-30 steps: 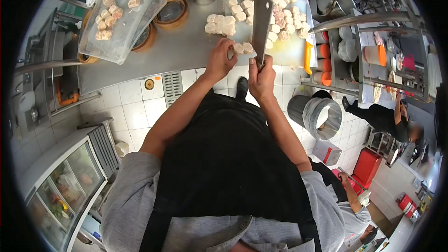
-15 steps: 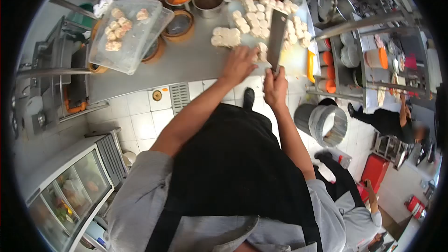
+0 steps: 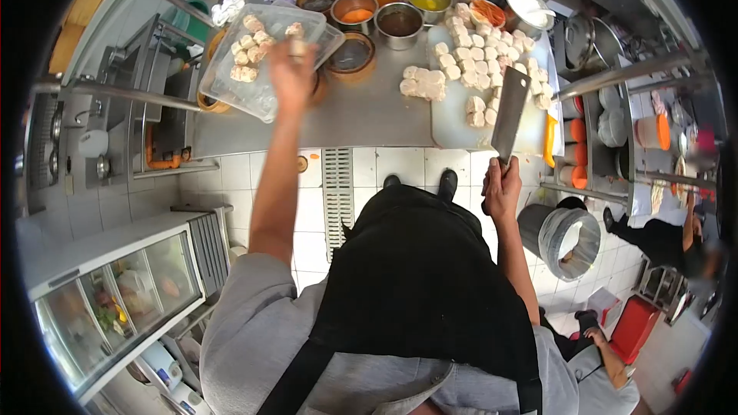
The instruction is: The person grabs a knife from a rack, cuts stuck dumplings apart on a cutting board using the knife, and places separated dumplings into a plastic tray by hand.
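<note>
My left hand [image 3: 294, 81] is over the clear plastic container [image 3: 265, 100], blurred by motion. A pale doughy-looking piece [image 3: 298, 48] shows at its fingertips, seemingly pinched there. Several similar pale chunks [image 3: 247, 50] lie inside the container. In my right hand [image 3: 501, 190] is the handle of a cleaver [image 3: 511, 115], blade pointing away from me above the front of the white cutting board [image 3: 453, 134]. Many pale chunks [image 3: 480, 54] are spread over that board. Across its left edge lies an uncut-looking pale block [image 3: 423, 84].
Metal pots [image 3: 399, 24] and round wooden-rimmed containers [image 3: 350, 55] line the steel counter [image 3: 369, 127]. A yellow-handled tool [image 3: 550, 138] lies at the board's right edge. A lined bin [image 3: 570, 242] stands on the floor at right. Two other people are at right.
My left hand has gone from the board leftward to over the plastic container. The cleaver, still in my right hand, has come away from the pale pieces to the right. The view has shifted.
</note>
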A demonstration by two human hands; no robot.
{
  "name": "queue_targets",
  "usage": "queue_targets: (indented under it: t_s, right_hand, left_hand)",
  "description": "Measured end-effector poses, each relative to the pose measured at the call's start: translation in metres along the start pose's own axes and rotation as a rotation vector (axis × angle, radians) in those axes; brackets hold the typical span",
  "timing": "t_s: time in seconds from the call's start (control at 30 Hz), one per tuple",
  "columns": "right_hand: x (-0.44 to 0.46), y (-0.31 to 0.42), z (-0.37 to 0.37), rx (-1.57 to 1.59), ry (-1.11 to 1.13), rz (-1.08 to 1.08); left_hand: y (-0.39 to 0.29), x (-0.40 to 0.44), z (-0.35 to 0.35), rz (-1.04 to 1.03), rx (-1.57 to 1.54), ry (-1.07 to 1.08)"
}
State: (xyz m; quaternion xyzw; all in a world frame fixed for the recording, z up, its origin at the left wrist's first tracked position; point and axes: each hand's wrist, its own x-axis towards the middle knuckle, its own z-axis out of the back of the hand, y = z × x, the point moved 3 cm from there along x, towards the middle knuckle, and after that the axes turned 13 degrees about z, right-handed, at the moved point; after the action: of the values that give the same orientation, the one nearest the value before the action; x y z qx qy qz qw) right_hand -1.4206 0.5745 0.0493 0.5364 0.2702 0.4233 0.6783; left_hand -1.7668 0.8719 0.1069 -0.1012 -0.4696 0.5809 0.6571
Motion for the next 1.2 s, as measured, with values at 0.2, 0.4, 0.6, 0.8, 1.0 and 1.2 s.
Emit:
queue_targets:
  t_s: [0.2, 0.4, 0.6, 0.8, 1.0, 1.2]
  right_hand:
    - [-0.005, -0.001, 0.003, -0.090, -0.025, -0.022]
    - [-0.015, 0.008, 0.007, -0.116, -0.057, -0.052]
    - [-0.027, 0.016, 0.013, -0.175, -0.052, -0.089]
    - [-0.027, 0.010, -0.006, -0.283, 0.060, -0.053]
    - [0.006, 0.015, -0.026, -0.357, 0.166, 0.031]
    - [0.022, 0.038, -0.032, -0.307, 0.019, 0.264]
  left_hand:
    - [-0.012, 0.012, -0.013, -0.160, 0.339, -0.023]
    - [-0.128, -0.134, -0.153, -0.470, -0.171, 0.828]
    - [-0.149, -0.170, -0.190, -0.534, 0.051, 0.883]
    - [-0.116, -0.194, -0.163, -0.058, -0.142, 0.834]
    - [-0.113, -0.198, -0.157, 0.030, -0.273, 0.745]
    - [-0.118, -0.198, -0.151, 0.103, -0.281, 0.802]
